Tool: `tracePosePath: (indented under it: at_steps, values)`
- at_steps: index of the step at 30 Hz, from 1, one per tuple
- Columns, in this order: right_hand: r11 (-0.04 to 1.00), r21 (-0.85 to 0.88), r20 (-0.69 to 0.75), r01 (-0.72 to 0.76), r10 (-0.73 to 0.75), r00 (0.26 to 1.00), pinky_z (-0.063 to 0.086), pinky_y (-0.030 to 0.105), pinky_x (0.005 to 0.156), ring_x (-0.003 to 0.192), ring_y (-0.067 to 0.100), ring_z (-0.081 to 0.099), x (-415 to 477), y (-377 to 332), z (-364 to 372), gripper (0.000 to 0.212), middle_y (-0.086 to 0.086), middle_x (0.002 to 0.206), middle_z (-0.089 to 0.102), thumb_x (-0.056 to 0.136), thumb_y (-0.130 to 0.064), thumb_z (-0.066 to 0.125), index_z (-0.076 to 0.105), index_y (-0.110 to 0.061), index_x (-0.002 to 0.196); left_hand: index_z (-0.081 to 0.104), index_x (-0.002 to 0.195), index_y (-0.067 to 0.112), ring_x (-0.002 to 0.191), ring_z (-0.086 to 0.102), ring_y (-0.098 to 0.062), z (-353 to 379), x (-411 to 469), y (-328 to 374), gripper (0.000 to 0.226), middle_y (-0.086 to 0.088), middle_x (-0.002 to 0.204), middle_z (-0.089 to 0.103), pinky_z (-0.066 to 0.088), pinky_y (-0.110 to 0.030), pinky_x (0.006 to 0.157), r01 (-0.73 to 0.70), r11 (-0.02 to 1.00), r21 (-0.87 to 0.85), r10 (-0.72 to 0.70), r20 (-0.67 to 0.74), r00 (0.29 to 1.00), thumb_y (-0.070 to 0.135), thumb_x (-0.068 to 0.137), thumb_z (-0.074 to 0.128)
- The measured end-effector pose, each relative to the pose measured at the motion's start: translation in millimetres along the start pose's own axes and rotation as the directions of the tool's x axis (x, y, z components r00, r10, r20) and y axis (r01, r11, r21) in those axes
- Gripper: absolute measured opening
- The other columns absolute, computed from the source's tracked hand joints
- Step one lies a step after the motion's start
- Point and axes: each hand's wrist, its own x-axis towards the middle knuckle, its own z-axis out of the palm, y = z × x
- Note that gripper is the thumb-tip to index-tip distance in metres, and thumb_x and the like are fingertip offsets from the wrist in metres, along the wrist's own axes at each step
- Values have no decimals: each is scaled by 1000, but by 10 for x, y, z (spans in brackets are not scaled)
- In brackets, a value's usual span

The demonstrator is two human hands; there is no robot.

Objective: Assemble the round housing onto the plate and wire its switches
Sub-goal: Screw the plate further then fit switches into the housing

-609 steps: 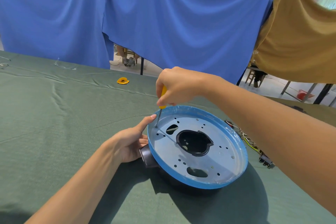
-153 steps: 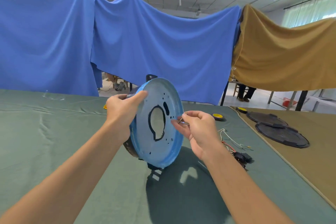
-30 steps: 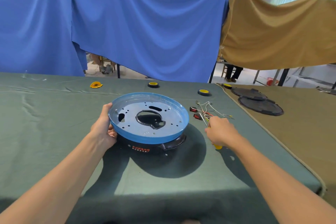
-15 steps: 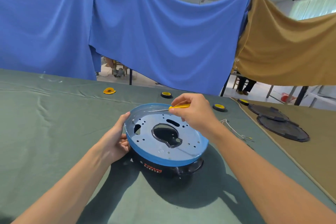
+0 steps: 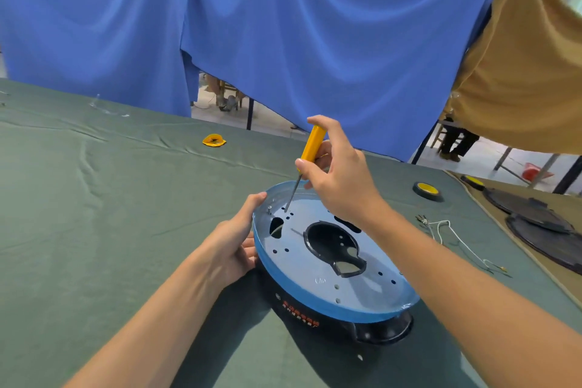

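A: Right hand (image 5: pixel 341 181) first. Its fingers (image 5: pixel 318 120) are wrapped on the yellow handle of the screwdriver (image 5: pixel 311 145), index over the top end, thumb pressed low on the side.

B: And the shaft slants down and to the left, with the tip at the far-left part of the plate (image 5: pixel 362 288), right by a small hole beside the oval slot. Whether it's seated in anything, I can't tell.

A: A little screw (image 5: pixel 269 208) stands upright just left of that tip.

B: Left hand (image 5: pixel 233 246) now. The thumb is laid on top of the blue rim and the other fingers are curled in below the edge, gripping the plate at its left side.

A: The plate lies flat, perforated face up, on top of the black round housing (image 5: pixel 297 313), which has red lettering on the side facing us. The pair sits on the green-clothed table (image 5: pixel 94 230), mid-view.

B: Out to the right, loose wires (image 5: pixel 425 220) lie on the cloth, apart from the housing, with a yellow-centred tape roll (image 5: pixel 426 190) beyond them.

A: On the far side there's a small yellow piece (image 5: pixel 214 139), lying by itself. On the neighbouring tan surface, black discs (image 5: pixel 535 217).

B: Behind it all hang a blue curtain (image 5: pixel 283 25) and a tan curtain (image 5: pixel 529 72).
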Motion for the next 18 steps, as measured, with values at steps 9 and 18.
tracePosePath:
  at_steps: [9,18]
  values:
    - [996,-23,6,91,-91,996,57,44,67,72,25,65,90,17,225,56,13,84,60,90,-13,66,39,-17,138,69,116,6,67,67,-23,2,-17,4,63,-12,91,74,52,-34,64,0,1000,0,0,5,1000,59,84,66]
    - [993,-31,24,116,-115,993,56,44,62,70,25,63,116,-16,227,57,17,84,59,91,-12,64,36,-16,140,69,112,6,66,67,-23,7,-37,1,61,-11,91,74,51,-34,64,-11,1000,7,11,11,1000,60,82,67]
